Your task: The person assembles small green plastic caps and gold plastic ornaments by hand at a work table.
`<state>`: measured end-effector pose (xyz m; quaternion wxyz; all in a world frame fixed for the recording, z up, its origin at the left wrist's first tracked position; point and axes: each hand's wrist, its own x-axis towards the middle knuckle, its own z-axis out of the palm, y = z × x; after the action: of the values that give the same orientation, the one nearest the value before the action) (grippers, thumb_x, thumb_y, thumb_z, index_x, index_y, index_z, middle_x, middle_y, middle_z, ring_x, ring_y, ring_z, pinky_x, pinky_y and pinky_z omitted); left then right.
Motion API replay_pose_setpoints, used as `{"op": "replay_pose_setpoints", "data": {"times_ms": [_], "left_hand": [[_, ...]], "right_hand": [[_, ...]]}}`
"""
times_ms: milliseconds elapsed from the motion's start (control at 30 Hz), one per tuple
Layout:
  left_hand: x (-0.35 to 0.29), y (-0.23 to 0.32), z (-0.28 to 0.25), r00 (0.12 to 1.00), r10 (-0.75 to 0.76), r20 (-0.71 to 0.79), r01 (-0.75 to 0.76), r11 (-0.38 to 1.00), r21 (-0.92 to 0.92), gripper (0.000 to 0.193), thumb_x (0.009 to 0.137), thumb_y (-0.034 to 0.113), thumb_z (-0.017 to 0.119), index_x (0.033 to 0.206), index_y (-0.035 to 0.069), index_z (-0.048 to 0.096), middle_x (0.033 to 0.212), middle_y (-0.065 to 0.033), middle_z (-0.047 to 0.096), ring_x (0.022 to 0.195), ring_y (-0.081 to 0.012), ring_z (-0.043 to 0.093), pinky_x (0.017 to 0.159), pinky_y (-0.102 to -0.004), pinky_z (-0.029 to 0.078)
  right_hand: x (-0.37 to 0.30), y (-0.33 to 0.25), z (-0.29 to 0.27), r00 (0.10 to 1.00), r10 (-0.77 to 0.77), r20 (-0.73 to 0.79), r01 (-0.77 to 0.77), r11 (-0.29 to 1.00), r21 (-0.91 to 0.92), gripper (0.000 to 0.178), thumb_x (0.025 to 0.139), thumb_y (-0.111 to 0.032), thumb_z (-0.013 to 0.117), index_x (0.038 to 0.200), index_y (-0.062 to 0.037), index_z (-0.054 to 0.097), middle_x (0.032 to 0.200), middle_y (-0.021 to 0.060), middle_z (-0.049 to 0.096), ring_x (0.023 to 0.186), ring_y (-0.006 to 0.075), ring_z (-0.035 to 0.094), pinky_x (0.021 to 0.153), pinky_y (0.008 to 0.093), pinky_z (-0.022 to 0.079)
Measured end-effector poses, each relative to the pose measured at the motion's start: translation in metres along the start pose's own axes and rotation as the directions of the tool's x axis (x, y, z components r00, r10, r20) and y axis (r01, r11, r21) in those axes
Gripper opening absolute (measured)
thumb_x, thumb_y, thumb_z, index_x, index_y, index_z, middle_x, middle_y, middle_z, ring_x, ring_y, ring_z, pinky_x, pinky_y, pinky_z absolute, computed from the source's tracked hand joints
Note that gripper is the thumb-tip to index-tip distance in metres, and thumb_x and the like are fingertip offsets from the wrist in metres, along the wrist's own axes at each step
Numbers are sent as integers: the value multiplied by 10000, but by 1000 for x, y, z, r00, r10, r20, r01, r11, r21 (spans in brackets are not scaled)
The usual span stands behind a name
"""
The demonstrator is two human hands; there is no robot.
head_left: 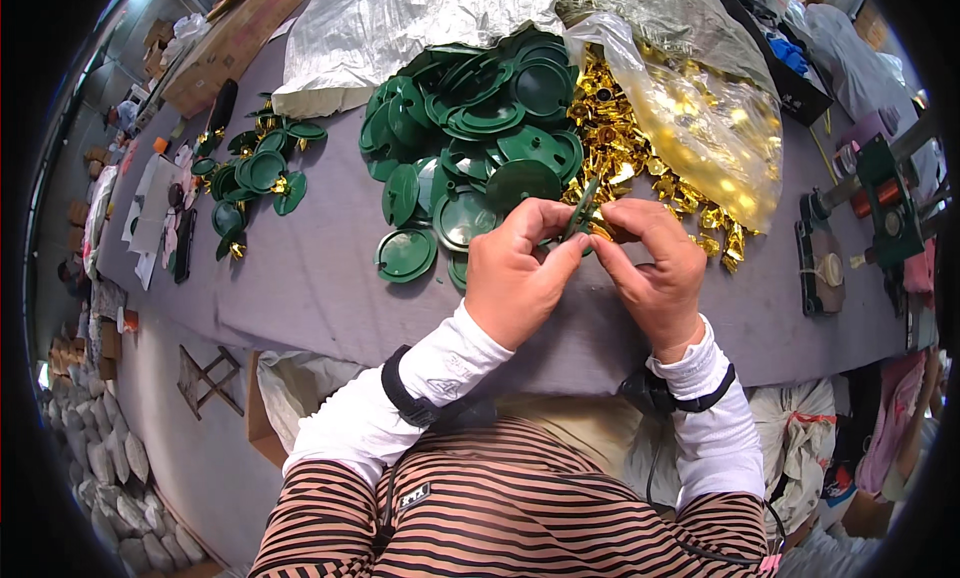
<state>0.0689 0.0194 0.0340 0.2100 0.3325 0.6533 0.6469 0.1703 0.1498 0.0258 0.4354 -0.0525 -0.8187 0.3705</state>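
My left hand (522, 270) pinches a green plastic disc (582, 210), held on edge above the near side of a heap. My right hand (655, 268) is closed on a small shiny gold piece (601, 230) at the disc's right face. Whether the two parts are joined is hidden by my fingers. Just beyond my hands lies the heap of green discs (463, 216). Beside it to the right are many loose gold pieces (608, 128), partly under a clear plastic bag (690, 128).
Green discs with gold pieces attached (263, 171) lie in a group at the left. A silvery sack (400, 38) covers the far side. A hand-press-like metal tool (885, 213) stands at the right edge, near a black bin (790, 73). A cardboard box (228, 48) sits far left.
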Motion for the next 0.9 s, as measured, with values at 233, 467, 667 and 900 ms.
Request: {"op": "replay_pose_setpoints", "data": {"times_ms": [233,467,667,900], "left_hand": [[-6,-6,-21,973,228,35,-229,944,238,198,875,6,641,1070,-19,620,923,-53,700,837,-95,650,739,-225,513],[27,13,-188,828,309,-468,-157,929,336,178,854,64,685,1012,20,617,849,-16,654,677,-53,572,535,-204,454],[52,6,-304,731,594,-335,-24,513,858,353,834,94,694,1158,-2,590,1134,-126,645,1062,-189,612,899,-297,480],[-25,-20,-171,935,233,268,-350,485,801,409,729,208,783,1077,58,630,1173,-118,637,1084,-319,595,941,-400,470]], "right_hand": [[-4,2,15,711,608,352,-660,406,632,256,817,-50,736,1048,4,641,890,75,692,774,122,657,693,232,533],[14,23,-32,941,334,-60,-335,885,-323,224,773,-205,777,880,-38,674,800,82,652,628,173,617,583,280,479],[6,44,-42,912,406,61,-209,586,-783,205,740,-203,725,905,-91,679,908,104,645,881,307,621,763,411,499],[0,52,-43,934,324,152,-140,721,-678,212,738,-74,700,941,-36,651,945,143,655,917,327,612,822,407,481]]}}
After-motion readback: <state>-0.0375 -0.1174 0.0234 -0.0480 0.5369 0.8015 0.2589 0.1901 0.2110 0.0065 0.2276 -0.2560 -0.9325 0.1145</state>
